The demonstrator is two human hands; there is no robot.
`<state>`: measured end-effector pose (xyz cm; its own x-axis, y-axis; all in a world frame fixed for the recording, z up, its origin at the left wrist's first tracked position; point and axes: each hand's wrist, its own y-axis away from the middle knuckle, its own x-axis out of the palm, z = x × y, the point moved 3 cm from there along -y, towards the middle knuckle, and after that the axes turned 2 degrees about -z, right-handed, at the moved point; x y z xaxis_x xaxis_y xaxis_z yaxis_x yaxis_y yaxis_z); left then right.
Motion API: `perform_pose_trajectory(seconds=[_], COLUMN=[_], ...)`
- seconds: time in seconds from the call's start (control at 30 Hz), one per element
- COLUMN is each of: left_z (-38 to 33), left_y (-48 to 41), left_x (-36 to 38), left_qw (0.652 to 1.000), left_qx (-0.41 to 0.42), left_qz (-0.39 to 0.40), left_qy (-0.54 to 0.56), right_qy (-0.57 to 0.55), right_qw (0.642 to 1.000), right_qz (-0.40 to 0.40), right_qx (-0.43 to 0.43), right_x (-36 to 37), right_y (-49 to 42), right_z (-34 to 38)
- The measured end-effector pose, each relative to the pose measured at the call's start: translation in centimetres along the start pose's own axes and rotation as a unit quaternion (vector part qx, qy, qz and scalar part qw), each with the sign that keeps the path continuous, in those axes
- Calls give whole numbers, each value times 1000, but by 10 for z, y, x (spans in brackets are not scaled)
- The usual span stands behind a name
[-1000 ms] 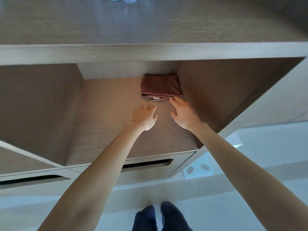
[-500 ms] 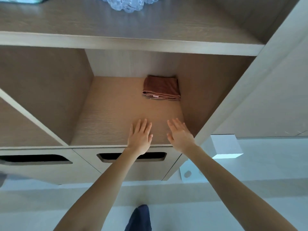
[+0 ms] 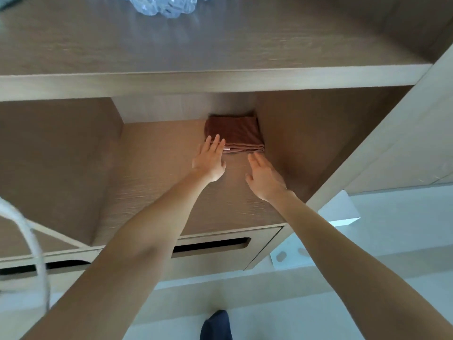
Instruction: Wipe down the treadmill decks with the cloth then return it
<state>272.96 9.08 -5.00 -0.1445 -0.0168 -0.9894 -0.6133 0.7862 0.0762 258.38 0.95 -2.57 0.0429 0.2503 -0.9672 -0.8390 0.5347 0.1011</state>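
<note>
**Both hands at the folded cloth in the shelf cubby**

A brown cloth (image 3: 234, 133), folded flat, lies at the back right corner of an open wooden cubby (image 3: 157, 182), its right edge just beside the cubby's right wall and its back edge near the rear panel. A small pale tag shows at its front fold.

The left hand (image 3: 209, 160) reaches in palm down with fingers straight and spread a little; the fingertips (image 3: 215, 141) overlap the cloth's front left corner and seem to touch it, but nothing is gripped. The right hand (image 3: 266, 179) is flat and open too, fingers together and pointing at the cloth's front edge, just short of it. It holds nothing. Both bare forearms stretch up from the bottom of the view.

Above the cubby runs a shelf (image 3: 220, 52) with a clear, crinkled, glassy object (image 3: 166, 4) at its far edge, cut off by the frame. Below the cubby, 2 drawer fronts with dark slot handles (image 3: 210, 246) show. A white curved cord (image 3: 31, 244) crosses the left side. A dark shoe (image 3: 217, 325) stands on the pale floor (image 3: 397, 236).
</note>
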Motion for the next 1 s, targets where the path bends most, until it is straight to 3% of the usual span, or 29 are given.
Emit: perform_pose_trajectory(seconds=[0.2,0.4,0.7,1.0], left_z=[2,6,7,12], left_y=[-23,6,-10,-5], left_x=[7,31,33,38], left_qw=[997,998,998,998], left_qx=[-17,-31,-22,-23], left_qz=[77,42,63,42], left_qy=[20,26,-24,28], right_qy=[11,29,32,14], right_qw=[999,996,988,993], right_qz=[11,62,118,55], right_qx=[34,65,93,100], right_x=[1,18,23,27], right_y=[-34,-59,-98,-85], right_z=[4,-5,-5,-3])
